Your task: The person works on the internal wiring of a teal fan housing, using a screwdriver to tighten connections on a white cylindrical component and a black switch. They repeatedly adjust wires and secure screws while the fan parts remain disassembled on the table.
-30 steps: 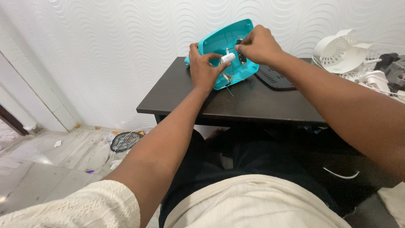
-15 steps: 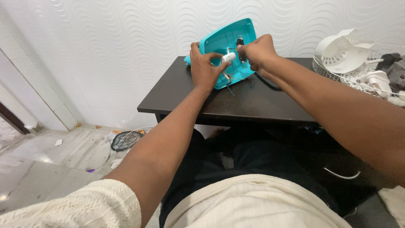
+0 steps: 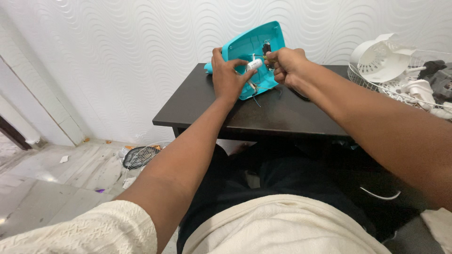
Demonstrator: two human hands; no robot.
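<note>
With the left hand (image 3: 227,77) gripping the tilted turquoise plastic housing (image 3: 254,56) and the right hand (image 3: 286,64) clenched on its small white cylindrical part (image 3: 254,64), a hard tug could snap the thin wires (image 3: 254,89).

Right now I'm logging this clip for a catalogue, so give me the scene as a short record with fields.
setting: dark table against a white wavy-patterned wall
left hand: grips the tilted turquoise plastic housing, fingers by a small white part
right hand: closed in a fist around a thin tool at the housing
wiring: thin wires hang from the housing
right side: white fan parts
</note>
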